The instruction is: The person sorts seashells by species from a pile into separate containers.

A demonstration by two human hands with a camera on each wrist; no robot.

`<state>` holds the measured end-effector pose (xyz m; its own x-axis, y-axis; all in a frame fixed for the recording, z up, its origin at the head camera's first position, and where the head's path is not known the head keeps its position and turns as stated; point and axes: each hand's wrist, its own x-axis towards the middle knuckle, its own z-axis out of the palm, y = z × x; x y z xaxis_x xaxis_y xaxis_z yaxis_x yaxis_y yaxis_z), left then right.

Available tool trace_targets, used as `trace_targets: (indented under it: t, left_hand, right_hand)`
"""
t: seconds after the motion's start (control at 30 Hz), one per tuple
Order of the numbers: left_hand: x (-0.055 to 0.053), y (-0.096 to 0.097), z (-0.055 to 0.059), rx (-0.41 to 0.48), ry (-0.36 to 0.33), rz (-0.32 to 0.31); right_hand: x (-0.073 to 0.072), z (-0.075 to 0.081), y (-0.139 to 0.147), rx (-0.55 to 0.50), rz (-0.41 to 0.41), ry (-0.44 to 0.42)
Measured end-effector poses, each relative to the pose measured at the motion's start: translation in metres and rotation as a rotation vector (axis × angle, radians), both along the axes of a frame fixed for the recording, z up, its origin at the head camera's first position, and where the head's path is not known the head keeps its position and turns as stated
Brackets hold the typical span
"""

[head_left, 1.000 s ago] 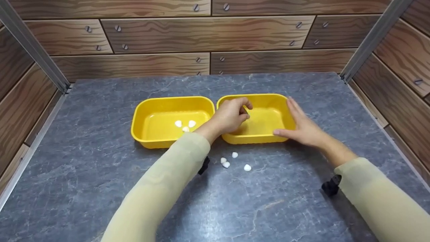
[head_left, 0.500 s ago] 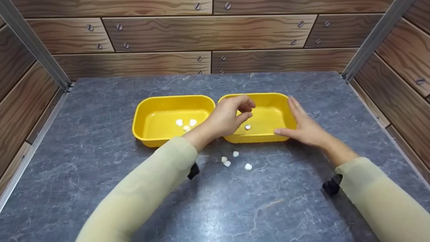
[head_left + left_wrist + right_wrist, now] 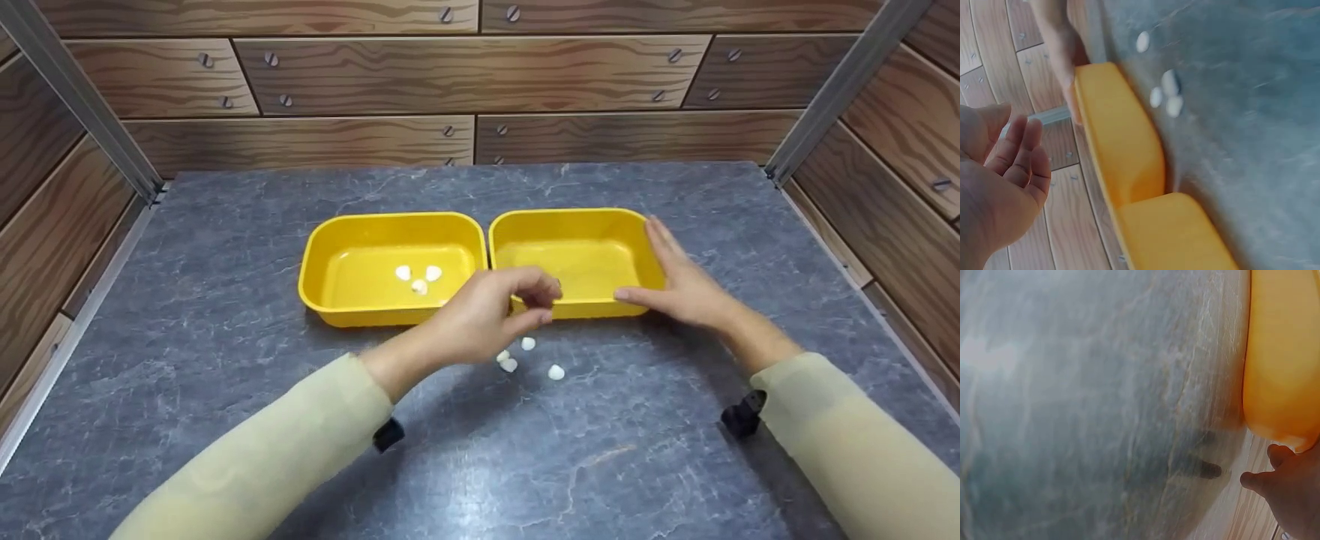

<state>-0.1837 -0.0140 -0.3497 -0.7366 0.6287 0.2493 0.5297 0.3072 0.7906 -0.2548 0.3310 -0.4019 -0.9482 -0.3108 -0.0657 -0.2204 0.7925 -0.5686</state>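
Observation:
My left hand (image 3: 487, 319) hovers over the front of the table, near the gap between two yellow bins. Its fingers curve loosely, and the left wrist view shows nothing held in that hand. My right hand (image 3: 686, 292) rests on the right bin (image 3: 592, 262), straight fingers along its right side and thumb at the front rim. Several small white pieces (image 3: 556, 372), rounded like shells or pebbles, lie on the table just before the bins. Three more white pieces (image 3: 419, 286) sit inside the left bin (image 3: 352, 277). My left hand covers part of the right bin's near-left corner.
The bins stand side by side on a grey marbled tabletop (image 3: 300, 390). Wood-patterned panels (image 3: 465, 75) close off the back and both sides, with metal posts (image 3: 832, 90) at the far corners.
My left hand has drawn back from over the right bin toward the table's front. A white piece seen in that bin half a second ago is now out of sight. The right hand stays put.

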Motion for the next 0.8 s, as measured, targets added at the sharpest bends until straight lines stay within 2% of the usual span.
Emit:
trace_targets:
  t: [0.17, 0.33, 0.6, 0.8]
  left_hand:
    - [0.012, -0.013, -0.02, -0.029, -0.006, -0.004]
    - [0.017, -0.023, -0.038, -0.053, -0.016, 0.001]
    - [0.018, -0.034, -0.062, -0.116, -0.008, 0.018]
    - [0.016, -0.038, -0.075, -0.145, 0.012, 0.032]
  right_hand:
    - [-0.001, 0.0, 0.0, 0.014, 0.005, -0.001]
    - [0.0, 0.0, 0.0, -0.006, 0.012, 0.011]
    - [0.001, -0.001, 0.001, -0.013, 0.005, 0.01]
    - [0.001, -0.001, 0.001, -0.027, 0.0, 0.004]
